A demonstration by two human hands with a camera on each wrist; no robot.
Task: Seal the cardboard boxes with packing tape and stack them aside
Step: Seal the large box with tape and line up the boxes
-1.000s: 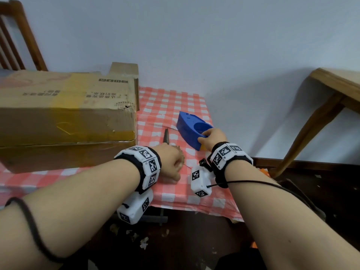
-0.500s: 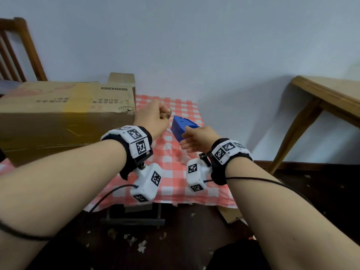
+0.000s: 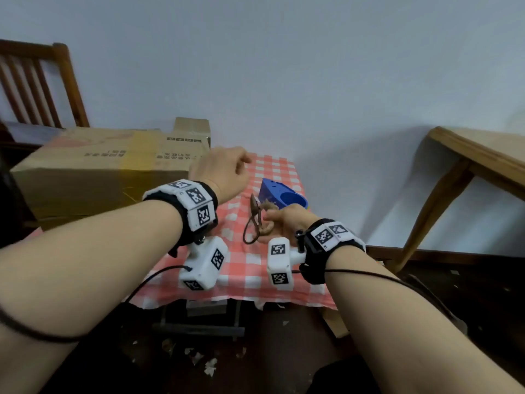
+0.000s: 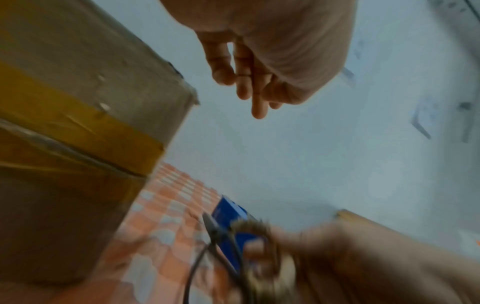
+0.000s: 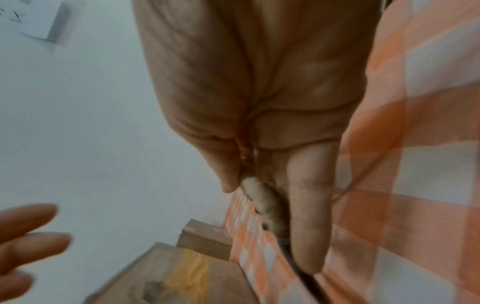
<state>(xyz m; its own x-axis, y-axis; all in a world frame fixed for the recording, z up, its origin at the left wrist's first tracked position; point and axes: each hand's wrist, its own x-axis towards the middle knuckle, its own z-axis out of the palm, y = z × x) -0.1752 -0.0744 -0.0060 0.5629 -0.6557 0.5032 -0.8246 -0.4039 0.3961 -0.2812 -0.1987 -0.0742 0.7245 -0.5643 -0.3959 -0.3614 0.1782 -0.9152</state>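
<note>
Tablecloth (image 3: 272, 177), red-and-white check, covers the small table; grey wall behind, wooden chair (image 3: 42, 86) far left, second wooden table (image 3: 477, 155) at right, dark floor with paper scraps below. Head view: box (image 3: 93, 177) sits on the left of the cloth, yellow tape band across its top, a smaller box (image 3: 191, 127) behind it. My left hand (image 3: 220, 173) hangs in the air at the box's right corner, not touching it. My right hand (image 3: 284, 220) is low over the cloth, gripping old scissors (image 3: 254, 220) by a wrapped handle. Blue dispenser (image 3: 279, 193) lies on the cloth just behind that hand.

Left wrist view: blurry. My fingers (image 4: 244, 82) are loosely bent and close together, holding nothing. Box (image 4: 64, 144) fills the left side, tape band visible. Dispenser (image 4: 231, 226) and scissors (image 4: 221, 242) sit low in frame, with my right hand (image 4: 324, 257) on them.

Right wrist view: thumb and fingers (image 5: 309, 205) pinch the wrapped scissors handle (image 5: 267, 207), dark blade running down. My left hand's fingers (image 5: 28, 236) show at the left edge, slightly spread. Box (image 5: 182, 273) at bottom centre.

Versus half a second ago: my right hand has let go of the dispenser, which is back on the cloth, and now holds the scissors. My left hand has moved up and left towards the box.
</note>
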